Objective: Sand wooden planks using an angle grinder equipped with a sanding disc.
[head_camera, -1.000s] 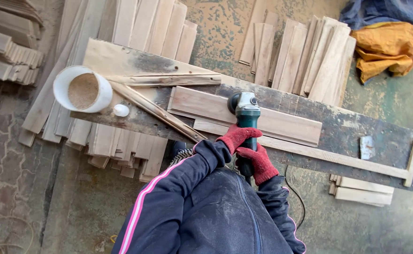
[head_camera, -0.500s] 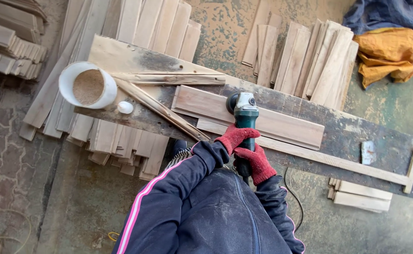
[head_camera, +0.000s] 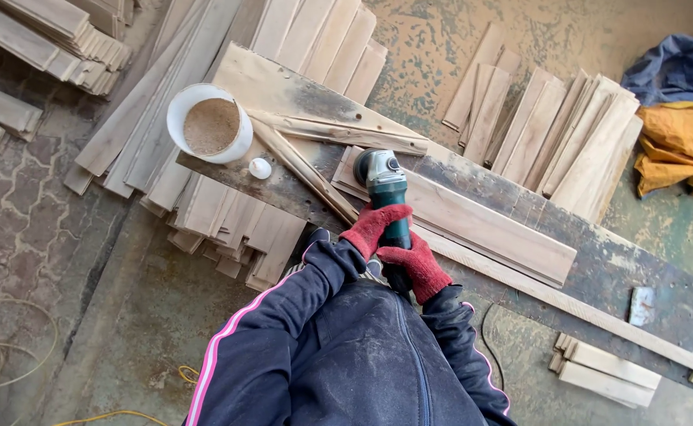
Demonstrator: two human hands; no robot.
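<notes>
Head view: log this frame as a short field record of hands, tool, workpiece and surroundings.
Left hand: left hand in a red glove, wrapped round the angle grinder body
Right hand: right hand in a red glove, gripping the rear handle
Tool: green angle grinder, head on the board's left end
Workpiece: long wooden board lying on the workbench
Nearby: white bucket of sawdust; small white ball
Floor: plank stacks; orange cloth

Woodworking workshop: stacked wooden planks point(head_camera: 567, 142), worn workbench point(head_camera: 599, 260), sawdust-filled bucket point(head_camera: 208, 124).
</notes>
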